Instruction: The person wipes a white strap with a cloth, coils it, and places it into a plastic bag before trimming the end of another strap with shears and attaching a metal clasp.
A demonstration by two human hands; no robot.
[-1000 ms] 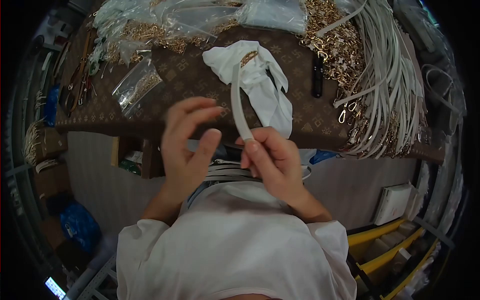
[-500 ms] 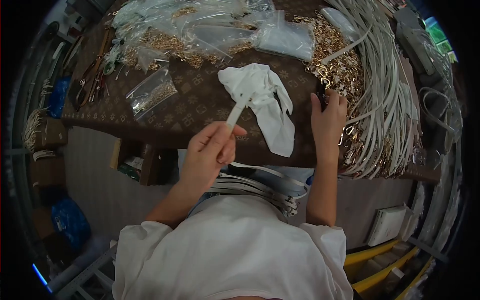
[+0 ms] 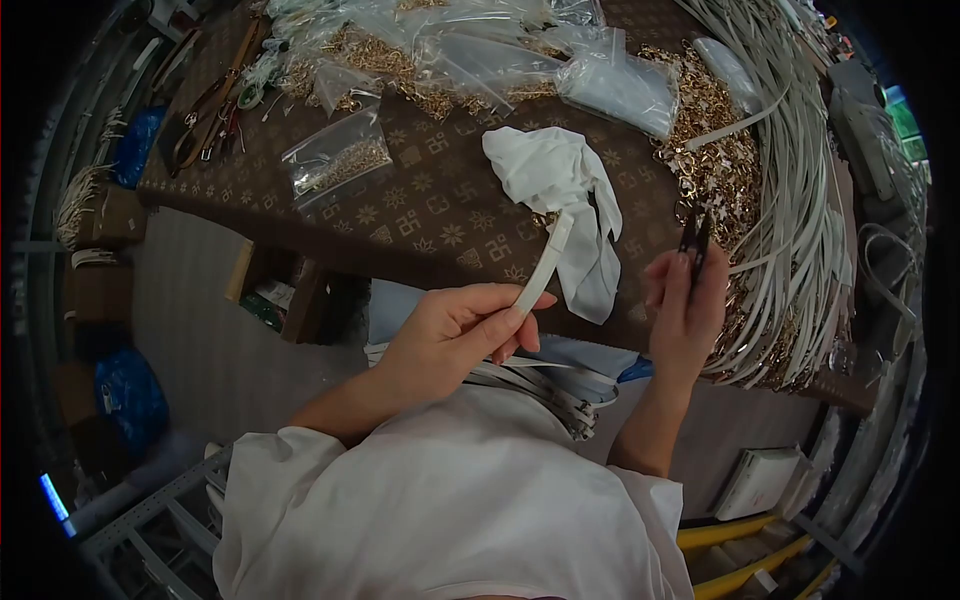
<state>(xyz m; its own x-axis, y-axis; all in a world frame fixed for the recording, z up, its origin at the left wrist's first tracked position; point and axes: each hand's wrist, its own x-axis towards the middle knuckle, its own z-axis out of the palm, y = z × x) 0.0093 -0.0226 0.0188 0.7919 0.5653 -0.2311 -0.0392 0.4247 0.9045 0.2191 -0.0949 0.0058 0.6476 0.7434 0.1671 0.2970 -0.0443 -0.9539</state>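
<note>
My left hand (image 3: 455, 335) pinches a narrow white strap (image 3: 546, 262) between thumb and fingers. The strap's far end rises over a crumpled white cloth (image 3: 555, 170), with small gold-coloured metal beside it. In my right hand (image 3: 690, 310) is a black two-pronged tool (image 3: 694, 238), its prongs pointing away from me; whether it is pliers or tweezers I cannot make out. That hand is at the near side of a heap of gold-coloured clasps (image 3: 712, 165), left of a thick bundle of white straps (image 3: 800, 240).
Plastic bags (image 3: 480, 70) with gold hardware lie along the back of the brown patterned table (image 3: 420, 215). A small zip bag (image 3: 340, 165) is at the left, near brown straps (image 3: 205, 120). More white straps (image 3: 540, 385) hang at my lap. An open box (image 3: 290, 295) stands below the table edge.
My left hand has swung the strap lower and to the right, its tip leaving the middle of the cloth. My right hand has drawn back from the clasps, bringing the black tool into clearer view.
</note>
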